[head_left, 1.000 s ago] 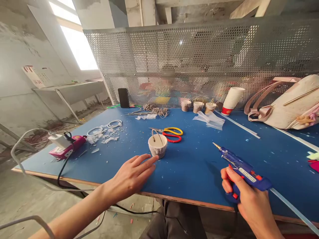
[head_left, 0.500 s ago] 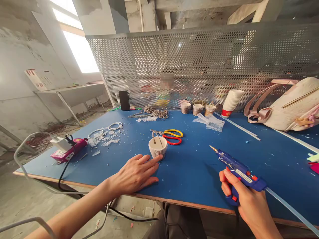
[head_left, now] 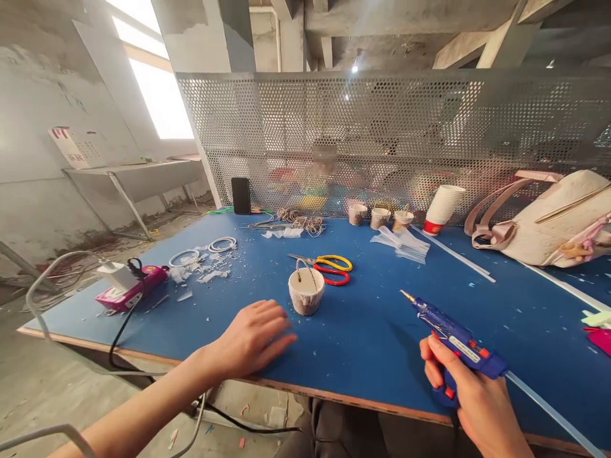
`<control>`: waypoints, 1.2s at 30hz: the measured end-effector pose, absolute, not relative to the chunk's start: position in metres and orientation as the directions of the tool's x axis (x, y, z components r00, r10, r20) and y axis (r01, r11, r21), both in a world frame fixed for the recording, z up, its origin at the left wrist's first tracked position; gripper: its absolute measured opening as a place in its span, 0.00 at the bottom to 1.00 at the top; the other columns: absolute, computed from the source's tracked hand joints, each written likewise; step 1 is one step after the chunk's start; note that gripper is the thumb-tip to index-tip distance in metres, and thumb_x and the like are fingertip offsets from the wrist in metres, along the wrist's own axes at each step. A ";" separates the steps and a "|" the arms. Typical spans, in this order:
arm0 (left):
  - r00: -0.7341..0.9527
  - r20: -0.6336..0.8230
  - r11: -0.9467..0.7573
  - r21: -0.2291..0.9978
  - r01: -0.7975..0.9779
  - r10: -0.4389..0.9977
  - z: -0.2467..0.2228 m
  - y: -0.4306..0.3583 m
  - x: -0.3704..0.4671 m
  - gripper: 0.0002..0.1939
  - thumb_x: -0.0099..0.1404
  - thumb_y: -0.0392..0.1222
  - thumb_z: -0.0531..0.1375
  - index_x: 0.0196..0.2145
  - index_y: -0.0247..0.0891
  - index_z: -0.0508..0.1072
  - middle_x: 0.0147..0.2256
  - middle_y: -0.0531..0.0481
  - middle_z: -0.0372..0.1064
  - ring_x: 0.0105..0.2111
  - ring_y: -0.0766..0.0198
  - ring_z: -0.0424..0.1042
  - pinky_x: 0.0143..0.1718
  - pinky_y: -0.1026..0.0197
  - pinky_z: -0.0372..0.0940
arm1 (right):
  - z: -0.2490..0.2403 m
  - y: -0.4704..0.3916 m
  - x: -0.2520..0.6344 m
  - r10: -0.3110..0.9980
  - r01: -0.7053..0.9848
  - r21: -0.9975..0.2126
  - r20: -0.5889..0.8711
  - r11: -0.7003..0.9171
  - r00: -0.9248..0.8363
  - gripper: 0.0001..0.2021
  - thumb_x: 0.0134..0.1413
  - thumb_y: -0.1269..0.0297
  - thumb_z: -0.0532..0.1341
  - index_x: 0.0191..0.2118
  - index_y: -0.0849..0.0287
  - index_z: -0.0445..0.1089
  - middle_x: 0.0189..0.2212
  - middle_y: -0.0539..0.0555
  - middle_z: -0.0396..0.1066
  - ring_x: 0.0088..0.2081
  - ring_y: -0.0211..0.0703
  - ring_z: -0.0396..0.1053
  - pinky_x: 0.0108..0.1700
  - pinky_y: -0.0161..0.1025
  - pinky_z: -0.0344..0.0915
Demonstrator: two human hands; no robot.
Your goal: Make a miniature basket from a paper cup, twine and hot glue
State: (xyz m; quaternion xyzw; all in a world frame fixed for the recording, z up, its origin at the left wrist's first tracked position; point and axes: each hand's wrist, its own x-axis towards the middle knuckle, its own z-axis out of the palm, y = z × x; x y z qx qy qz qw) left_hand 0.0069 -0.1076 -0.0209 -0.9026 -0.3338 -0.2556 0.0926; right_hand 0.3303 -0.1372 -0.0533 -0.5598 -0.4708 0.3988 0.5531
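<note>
One small cup point(head_left: 306, 298) stands upright on the blue table point(head_left: 363, 356), nearer the front edge than the back. Half a second ago the fingers of the left hand point(head_left: 255, 337) were against its near side; they have since drawn back toward the front edge, so the cup sits free, steadied only by the tabletop. That hand is empty, its fingers loosely bent, a little apart and blurred at the tips; whether it touches the table I cannot tell. The right hand point(head_left: 470, 385) has barely moved, closed around the grip of a blue glue gun point(head_left: 446, 326), whose nozzle is well apart from the cup, so I judge no glue is going on at this instant. Scissors point(head_left: 316, 261) lie just behind the cup, and three similar cups point(head_left: 380, 220) stand along the far edge.
</note>
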 end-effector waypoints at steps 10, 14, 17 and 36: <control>0.358 0.105 -0.268 0.854 0.446 0.928 -0.020 -0.046 -0.003 0.41 0.44 0.37 0.66 0.56 0.40 0.58 0.60 0.39 0.56 0.58 0.51 0.60 0.56 0.47 0.60 | -0.049 -0.135 0.318 0.977 0.137 -0.989 0.077 0.050 0.200 0.21 0.50 0.43 0.59 0.23 0.58 0.64 0.12 0.47 0.58 0.16 0.35 0.53 0.19 0.34 0.49; 0.476 0.067 -0.264 0.894 0.362 0.877 -0.015 -0.040 0.010 0.38 0.44 0.31 0.62 0.55 0.38 0.60 0.53 0.45 0.68 0.54 0.54 0.66 0.58 0.47 0.56 | -0.046 -0.133 0.313 0.985 0.189 -0.982 0.055 0.023 0.162 0.22 0.51 0.43 0.58 0.22 0.58 0.66 0.12 0.47 0.58 0.16 0.34 0.53 0.19 0.33 0.50; 0.483 0.049 -0.263 0.884 0.385 0.874 -0.013 -0.043 0.017 0.31 0.45 0.32 0.61 0.50 0.36 0.65 0.46 0.47 0.72 0.48 0.55 0.70 0.53 0.50 0.63 | -0.041 -0.131 0.310 0.989 0.198 -0.980 0.063 0.036 0.135 0.21 0.51 0.44 0.58 0.22 0.58 0.64 0.12 0.46 0.57 0.16 0.34 0.53 0.20 0.33 0.51; 0.321 0.707 -0.691 0.324 0.646 0.631 -0.011 -0.068 0.026 0.41 0.49 0.32 0.66 0.56 0.43 0.52 0.47 0.43 0.61 0.46 0.51 0.68 0.43 0.48 0.68 | -0.007 -0.104 0.294 0.998 0.279 -0.958 0.058 0.066 -0.037 0.20 0.51 0.45 0.58 0.23 0.58 0.65 0.13 0.46 0.59 0.18 0.36 0.57 0.24 0.35 0.54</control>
